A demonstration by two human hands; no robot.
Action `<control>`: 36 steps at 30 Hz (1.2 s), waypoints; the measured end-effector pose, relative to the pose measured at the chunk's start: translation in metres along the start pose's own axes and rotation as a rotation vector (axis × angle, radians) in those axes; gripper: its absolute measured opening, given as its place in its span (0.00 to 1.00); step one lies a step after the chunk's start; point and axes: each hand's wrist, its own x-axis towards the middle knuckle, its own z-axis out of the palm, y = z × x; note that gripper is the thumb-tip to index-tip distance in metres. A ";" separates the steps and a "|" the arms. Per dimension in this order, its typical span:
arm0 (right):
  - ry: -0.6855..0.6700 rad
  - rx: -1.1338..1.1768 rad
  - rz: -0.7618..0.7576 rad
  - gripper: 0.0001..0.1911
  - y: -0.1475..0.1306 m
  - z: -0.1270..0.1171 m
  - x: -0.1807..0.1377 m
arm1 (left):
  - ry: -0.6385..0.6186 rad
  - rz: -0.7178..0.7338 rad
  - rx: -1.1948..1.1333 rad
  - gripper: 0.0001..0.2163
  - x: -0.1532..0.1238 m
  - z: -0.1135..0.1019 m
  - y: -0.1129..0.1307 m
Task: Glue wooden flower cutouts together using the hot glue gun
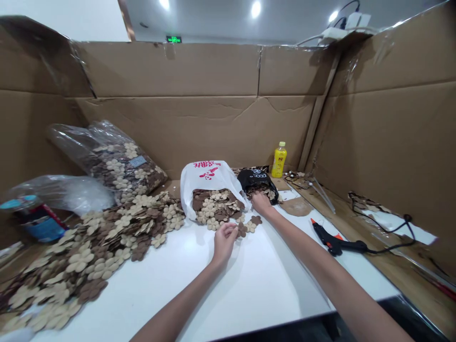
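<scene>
My left hand is closed in a pinch at the edge of a dark brown fabric flower, just above the white table. A beige flower and another brown flower lie in a row beside it, touching or overlapping. My right hand reaches into the mouth of a black plastic bag with small brown and beige pieces inside; its fingertips are hidden there. Between and behind my hands, a white plastic bag with red print lies on its side, flowers spilling from its opening.
A large heap of flowers spreads along the left, before a clear bag full of them. At the right lie a black glue gun and its cord. A yellow bottle stands at the back. Cardboard walls enclose the table.
</scene>
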 end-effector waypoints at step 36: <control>-0.150 1.074 0.394 0.16 -0.057 -0.011 -0.099 | 0.070 -0.044 -0.145 0.15 0.001 0.005 0.006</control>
